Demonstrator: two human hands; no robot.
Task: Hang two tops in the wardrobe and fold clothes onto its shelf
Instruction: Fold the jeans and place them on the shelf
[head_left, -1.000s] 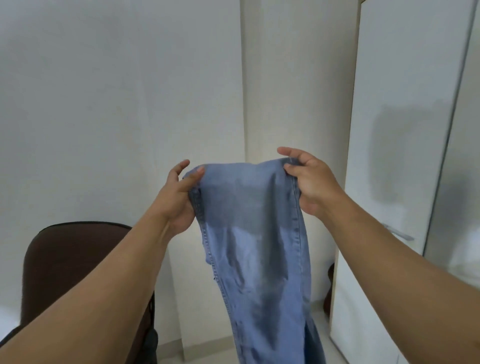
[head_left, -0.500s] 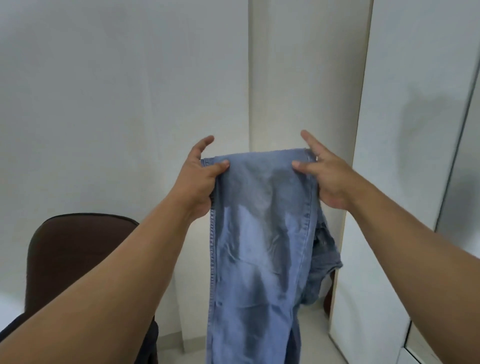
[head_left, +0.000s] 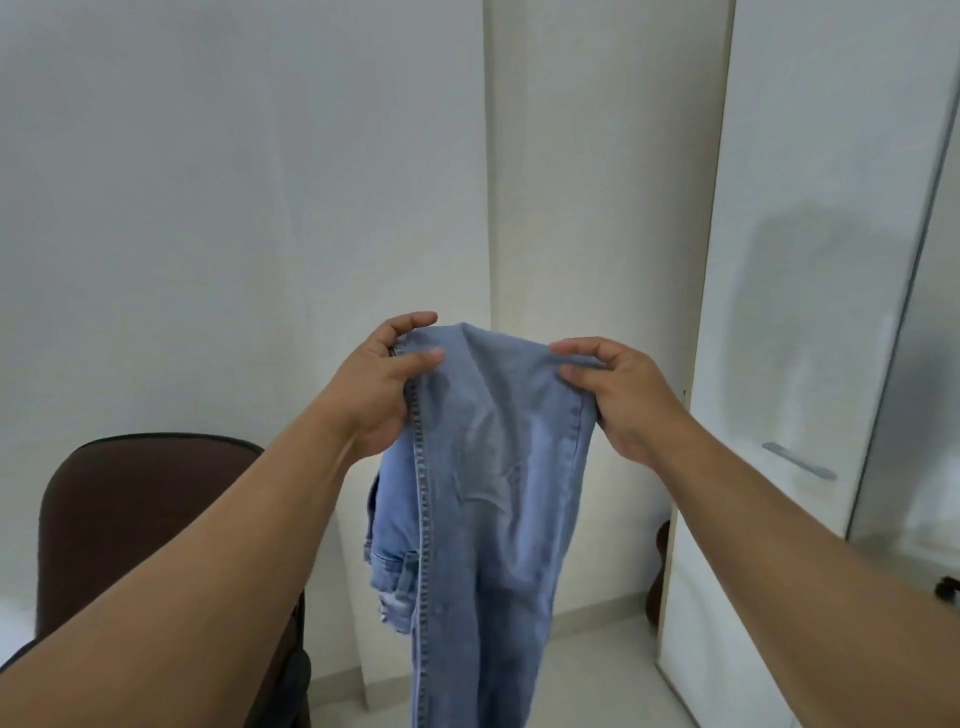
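Observation:
A pair of light blue jeans (head_left: 488, 509) hangs in front of me, held up by its top fold with both hands. My left hand (head_left: 382, 387) pinches the left edge along the stitched seam. My right hand (head_left: 621, 397) grips the right edge. The denim drops straight down past the bottom of the view, and a bunched part with a frayed hem shows behind it at lower left. The white wardrobe (head_left: 810, 260) stands at the right with its door closed; a slim metal handle (head_left: 800, 460) sits on it.
A dark brown chair back (head_left: 140, 509) stands at lower left against the white wall. A wall corner (head_left: 491, 182) runs vertically behind the jeans. Pale floor shows below, with a dark rounded object (head_left: 657, 577) beside the wardrobe's base.
My hands and the jeans' top edge have dropped lower in view. The bunched part of the denim, earlier hanging at the right behind the front layer, now shows at the left.

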